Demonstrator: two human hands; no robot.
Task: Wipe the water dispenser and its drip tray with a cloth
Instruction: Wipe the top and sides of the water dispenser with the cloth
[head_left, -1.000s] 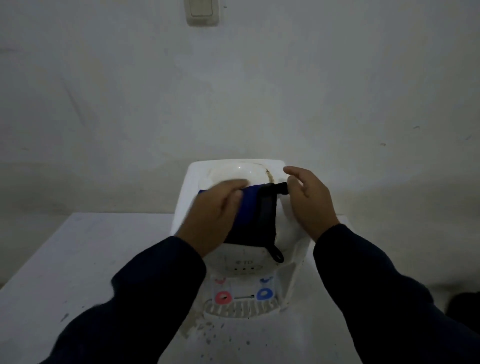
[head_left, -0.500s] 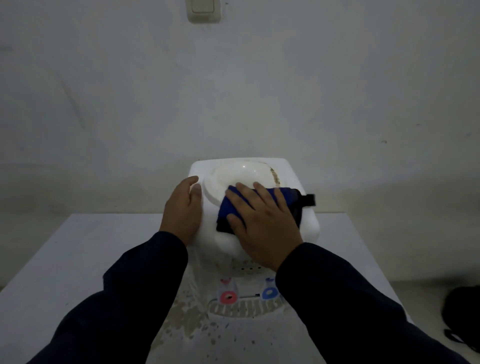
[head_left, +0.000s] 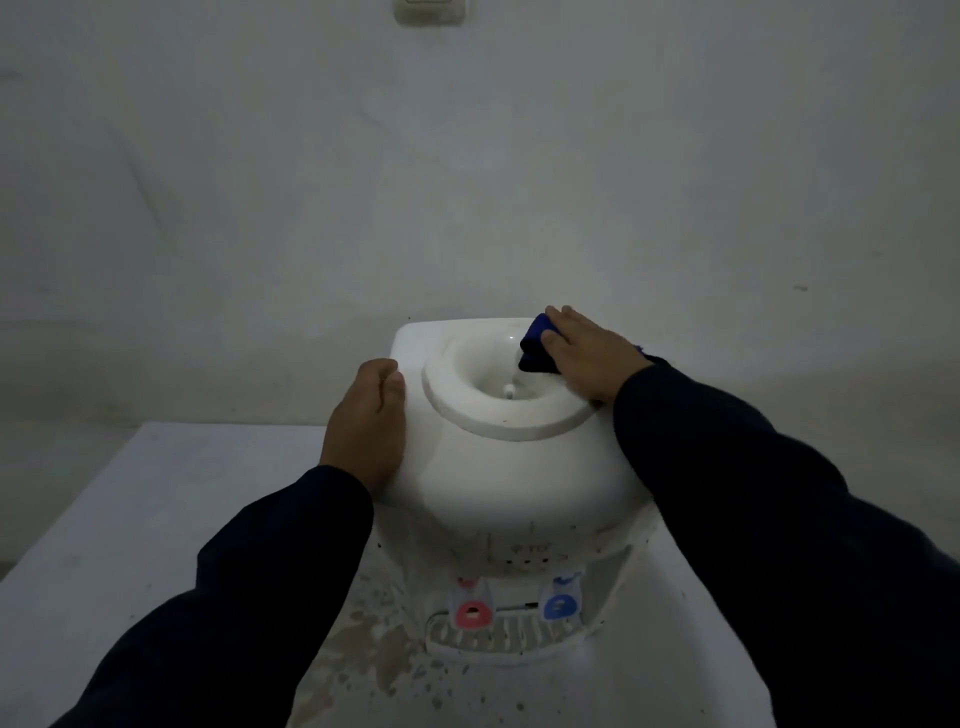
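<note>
Blue cloth on water dispenser rim under my right hand, fingers straight, together | left hand flat against its side.

right hand presses cloth on dispenser top | left hand braces side

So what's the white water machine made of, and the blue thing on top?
The water dispenser looks like hard white plastic: it has smooth, moulded curves with a faint sheen. The cloth seems to be soft blue fabric, since it folds and bunches under the right hand; what kind is unclear.
</note>
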